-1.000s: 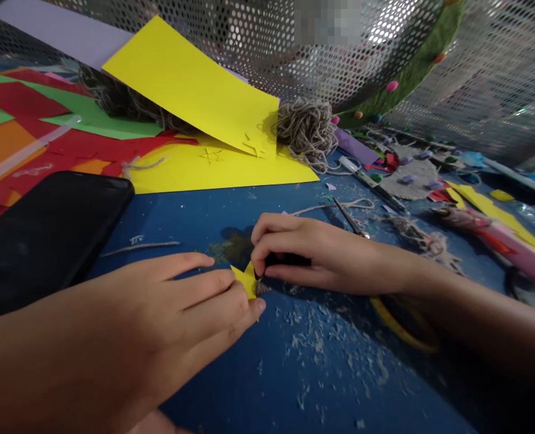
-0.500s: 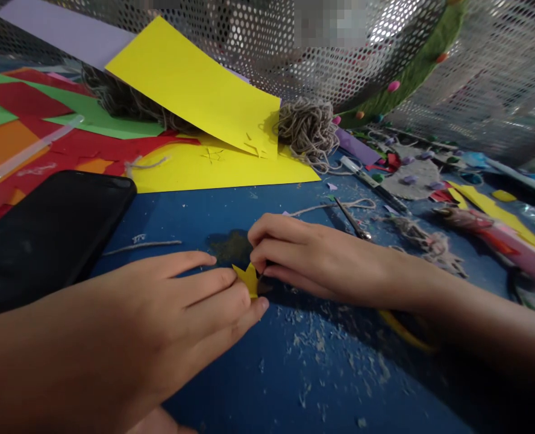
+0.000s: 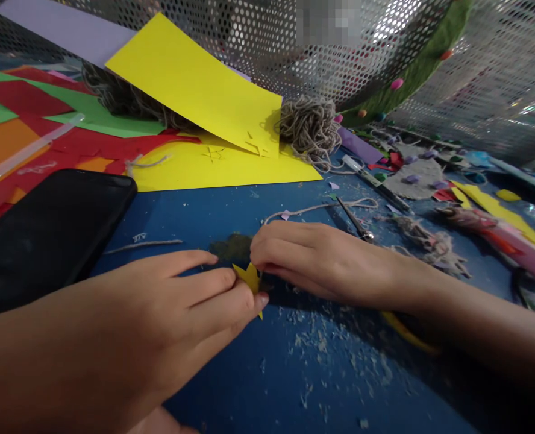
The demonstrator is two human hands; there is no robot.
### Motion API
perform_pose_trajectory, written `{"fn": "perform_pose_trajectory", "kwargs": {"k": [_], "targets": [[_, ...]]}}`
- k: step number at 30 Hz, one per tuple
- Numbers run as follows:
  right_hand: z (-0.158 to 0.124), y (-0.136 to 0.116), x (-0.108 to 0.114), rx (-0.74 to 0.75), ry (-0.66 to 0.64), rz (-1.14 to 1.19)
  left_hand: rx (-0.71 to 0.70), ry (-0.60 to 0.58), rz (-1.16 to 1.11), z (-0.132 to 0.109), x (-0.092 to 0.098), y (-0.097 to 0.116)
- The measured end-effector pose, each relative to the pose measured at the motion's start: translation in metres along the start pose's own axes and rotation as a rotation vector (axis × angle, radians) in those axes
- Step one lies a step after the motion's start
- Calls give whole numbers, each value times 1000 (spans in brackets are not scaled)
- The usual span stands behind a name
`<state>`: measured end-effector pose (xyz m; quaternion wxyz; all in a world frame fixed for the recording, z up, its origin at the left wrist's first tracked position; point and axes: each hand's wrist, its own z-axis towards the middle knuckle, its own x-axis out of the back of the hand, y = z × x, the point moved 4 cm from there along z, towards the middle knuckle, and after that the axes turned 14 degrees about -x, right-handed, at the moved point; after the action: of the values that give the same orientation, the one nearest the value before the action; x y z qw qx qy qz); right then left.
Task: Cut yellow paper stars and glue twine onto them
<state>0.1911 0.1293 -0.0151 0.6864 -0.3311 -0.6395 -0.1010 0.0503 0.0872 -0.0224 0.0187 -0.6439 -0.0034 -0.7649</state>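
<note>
A small yellow paper star (image 3: 248, 277) is near the middle of the blue table (image 3: 231, 386). My left hand (image 3: 172, 319) grips it between its fingers, and a yellow tip shows below the fingertips. My right hand (image 3: 308, 259) is closed, its fingertips pinched at the star's right edge; what they pinch is too small and hidden to name. A dark stain (image 3: 231, 247) lies on the table just behind the star. Left of my left hand rests a black phone (image 3: 55, 229).
Yellow sheets (image 3: 195, 84) and grey yarn (image 3: 310, 129) lie at the back, before a perforated metal screen (image 3: 258, 36). On the right are a marker (image 3: 376, 184), a pointed metal tool (image 3: 355, 220), felt scraps and a pink tube (image 3: 502, 241). Red, green and orange sheets (image 3: 5, 147) cover the back left.
The fingers of my right hand have drawn closer together and shifted slightly. A yellow tip now shows below my left fingertips. The view has moved a little.
</note>
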Motion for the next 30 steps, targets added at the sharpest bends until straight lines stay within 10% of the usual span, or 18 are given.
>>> {"fn": "perform_pose_trajectory", "kwargs": {"k": [30], "targets": [[-1,8,3,-16,-3,194,-3,-7,-73,-5,-5,-3]]}}
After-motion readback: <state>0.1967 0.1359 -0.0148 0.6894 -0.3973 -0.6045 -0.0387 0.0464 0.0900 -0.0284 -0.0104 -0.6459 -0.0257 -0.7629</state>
